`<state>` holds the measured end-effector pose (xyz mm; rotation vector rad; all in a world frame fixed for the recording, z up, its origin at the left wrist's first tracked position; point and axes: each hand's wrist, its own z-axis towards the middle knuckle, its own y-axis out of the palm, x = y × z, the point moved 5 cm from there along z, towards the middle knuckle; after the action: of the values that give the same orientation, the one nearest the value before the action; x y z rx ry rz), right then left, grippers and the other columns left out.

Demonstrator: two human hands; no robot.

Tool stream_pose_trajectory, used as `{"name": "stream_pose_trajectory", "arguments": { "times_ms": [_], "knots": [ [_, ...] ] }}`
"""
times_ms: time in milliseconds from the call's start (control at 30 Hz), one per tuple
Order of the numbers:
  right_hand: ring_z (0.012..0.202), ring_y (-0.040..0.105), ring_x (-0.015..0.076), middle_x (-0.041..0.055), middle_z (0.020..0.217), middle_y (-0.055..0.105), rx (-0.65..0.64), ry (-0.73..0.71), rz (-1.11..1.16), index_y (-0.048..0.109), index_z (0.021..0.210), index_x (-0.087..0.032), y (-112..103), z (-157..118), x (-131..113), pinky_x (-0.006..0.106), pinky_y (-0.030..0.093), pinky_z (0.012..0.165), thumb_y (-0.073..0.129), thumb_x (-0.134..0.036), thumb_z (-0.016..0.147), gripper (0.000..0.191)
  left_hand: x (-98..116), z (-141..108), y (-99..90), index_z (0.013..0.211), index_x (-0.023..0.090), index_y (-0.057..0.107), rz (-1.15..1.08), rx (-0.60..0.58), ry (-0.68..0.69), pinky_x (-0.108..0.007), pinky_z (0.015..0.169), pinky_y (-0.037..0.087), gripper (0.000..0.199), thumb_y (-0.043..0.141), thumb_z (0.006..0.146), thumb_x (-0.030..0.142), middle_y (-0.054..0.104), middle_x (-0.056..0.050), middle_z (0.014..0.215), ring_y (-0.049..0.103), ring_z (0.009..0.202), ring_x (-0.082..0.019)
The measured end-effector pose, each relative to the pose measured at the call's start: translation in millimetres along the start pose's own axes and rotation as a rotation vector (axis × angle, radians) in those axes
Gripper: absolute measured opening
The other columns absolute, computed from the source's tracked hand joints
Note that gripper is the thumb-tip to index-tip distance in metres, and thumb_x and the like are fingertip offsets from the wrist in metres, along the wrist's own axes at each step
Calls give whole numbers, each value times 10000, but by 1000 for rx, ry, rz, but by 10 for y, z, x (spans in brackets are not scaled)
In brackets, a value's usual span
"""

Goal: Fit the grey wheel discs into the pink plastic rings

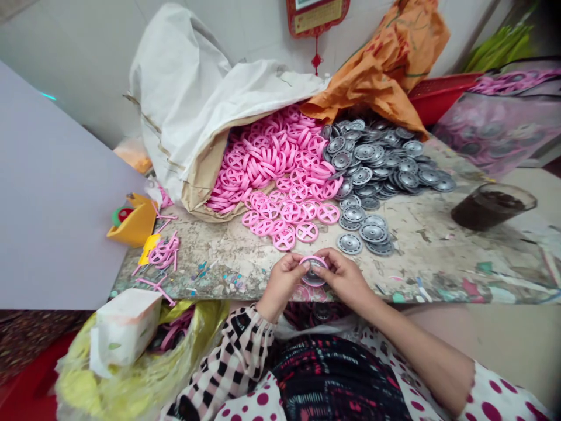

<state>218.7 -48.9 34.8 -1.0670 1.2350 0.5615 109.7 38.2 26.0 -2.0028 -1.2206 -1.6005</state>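
Both hands grip one small wheel (314,272) at the table's front edge: a pink ring with a grey disc inside it. My left hand (283,282) pinches its left side, thumb on the grey face. On the right side my right hand (346,278) does the same, its thumb also on the disc. Just beyond lie loose pink spoked rings (284,238), spilling out of a big pile (267,155). Grey hubcap-like discs (374,229) lie to their right, in front of a larger grey heap (377,155).
A white sack (184,99) holds the pink rings; an orange sack (381,64) lies behind the discs. A glass of dark liquid (491,206) stands right. Pink scraps (164,251) and a yellow container (135,222) are left. Below sits a plastic-lined bin (79,374) with a white tub (127,324).
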Motion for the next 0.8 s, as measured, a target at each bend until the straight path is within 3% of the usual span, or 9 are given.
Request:
{"name": "stream_pose_trajectory", "arguments": {
  "times_ms": [67,133,200,300,400,500,633,700,800],
  "knots": [
    [725,577,165,-9,789,628,-167,-60,-93,617,950,-235,90,-119,-19,282,442,670,557,-281,820,150,85,52,-164,932,180,603,164,34,69,-221,625,436,341,730,664,347,613,6,753,560,656,-105],
    [818,588,181,16,880,630,-314,-166,-250,638,988,-244,165,-260,-59,300,447,741,549,-267,841,174,220,107,-349,955,196,626,457,154,231,-255,701,442,247,650,743,321,619,-18,828,568,746,-132],
    [872,579,199,49,941,610,-346,-249,-423,642,1061,-239,161,-331,-88,313,447,769,542,-308,865,231,339,158,-444,944,204,658,856,252,410,-300,800,429,179,583,796,270,602,-43,892,554,854,-166],
    [927,547,222,94,993,597,-202,-303,-645,621,1152,-194,-29,-204,-116,328,431,808,478,-353,909,323,375,271,-434,1011,211,663,1335,288,536,-353,862,407,223,558,819,256,556,-79,962,508,953,-216],
    [967,510,264,128,1050,608,2,-228,-950,614,1164,-163,-338,80,-97,369,391,819,433,-333,926,344,349,372,-375,949,193,678,1567,265,519,-349,813,414,195,536,837,265,530,-90,934,486,930,-226],
    [970,503,302,145,1050,628,35,-138,-1214,616,1134,-149,-537,269,-33,387,360,770,491,-344,893,335,374,337,-291,862,183,683,1622,204,537,-337,788,410,198,502,859,264,525,-81,883,475,896,-214],
    [889,552,284,140,948,666,-93,-262,-1329,607,1132,-114,-556,275,24,381,346,739,444,-176,886,301,389,130,-203,829,197,671,1542,63,565,-324,802,409,140,537,835,236,516,-56,891,478,889,-189],
    [868,576,279,142,930,678,-73,-310,-1300,582,1187,-92,-572,258,14,380,357,741,410,-123,881,353,346,62,-208,884,205,663,1452,19,521,-319,812,418,119,582,808,246,507,-46,921,487,902,-182],
    [868,609,253,121,958,698,92,-268,-1021,600,1183,-133,-598,295,-44,353,392,758,397,-198,909,347,276,67,-285,1161,215,562,1283,78,433,-321,842,436,415,647,759,265,489,-52,1043,498,962,-186]
  ]
}}
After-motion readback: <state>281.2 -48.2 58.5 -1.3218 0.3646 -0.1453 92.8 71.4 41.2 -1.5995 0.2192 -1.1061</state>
